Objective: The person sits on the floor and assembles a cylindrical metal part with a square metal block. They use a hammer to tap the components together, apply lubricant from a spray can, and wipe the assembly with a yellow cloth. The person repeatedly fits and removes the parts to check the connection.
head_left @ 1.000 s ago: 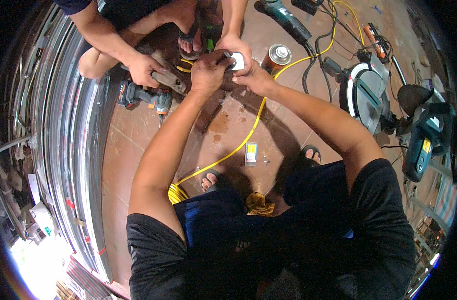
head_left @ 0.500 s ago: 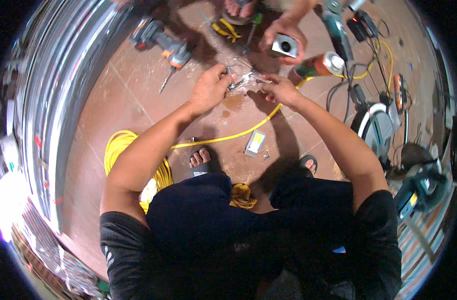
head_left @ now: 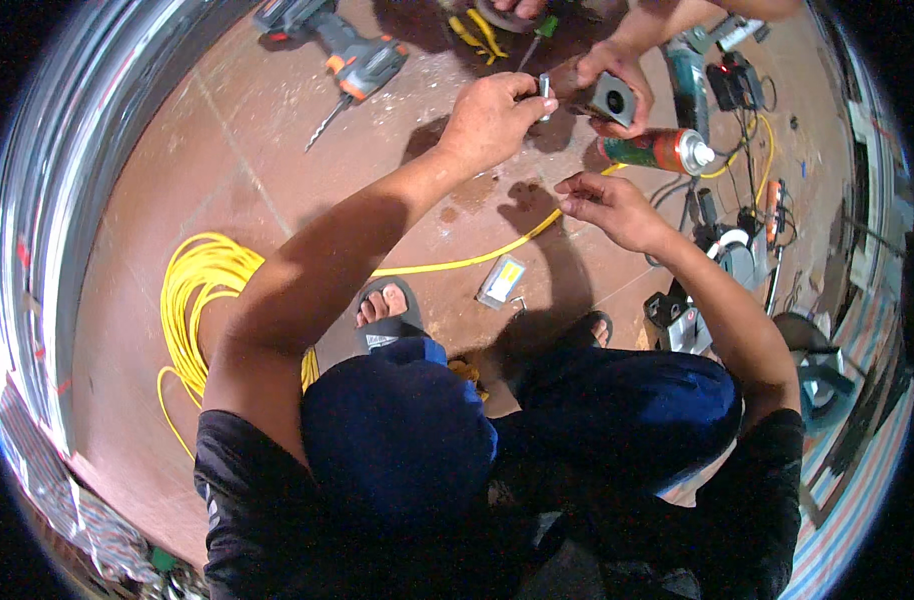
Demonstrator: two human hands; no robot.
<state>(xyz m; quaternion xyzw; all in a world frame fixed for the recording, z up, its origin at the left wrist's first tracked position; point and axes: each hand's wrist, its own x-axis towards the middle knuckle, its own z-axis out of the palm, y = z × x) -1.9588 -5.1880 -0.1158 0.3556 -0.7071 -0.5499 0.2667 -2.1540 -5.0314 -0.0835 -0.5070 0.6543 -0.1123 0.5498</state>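
My left hand (head_left: pixel 489 122) reaches forward over the floor, its thumb and fingers pinching a small, narrow metal piece (head_left: pixel 546 98) upright. Lower and to the right is my right hand (head_left: pixel 617 212), thumb and fingertips drawn together; whatever may be between them is too small to make out. Across from me, another person's hand (head_left: pixel 632 85) holds a grey square metal block (head_left: pixel 615 100) with a round dark hole, just right of my left fingertips. Beside that block lies a red and green spray can (head_left: pixel 657 151) with a white top.
A cordless drill (head_left: pixel 367 65) lies at far left. Yellow cable (head_left: pixel 202 290) coils by my left arm and crosses the floor. A small white and yellow box (head_left: pixel 500 282) sits before my feet. An angle grinder (head_left: pixel 687 80), long metal profiles (head_left: pixel 87 200) and a green-handled screwdriver (head_left: pixel 543 32) surround the work.
My left hand has moved forward and right with the metal piece, close to the other person's block. My right hand has drawn back and right. The head view has shifted.
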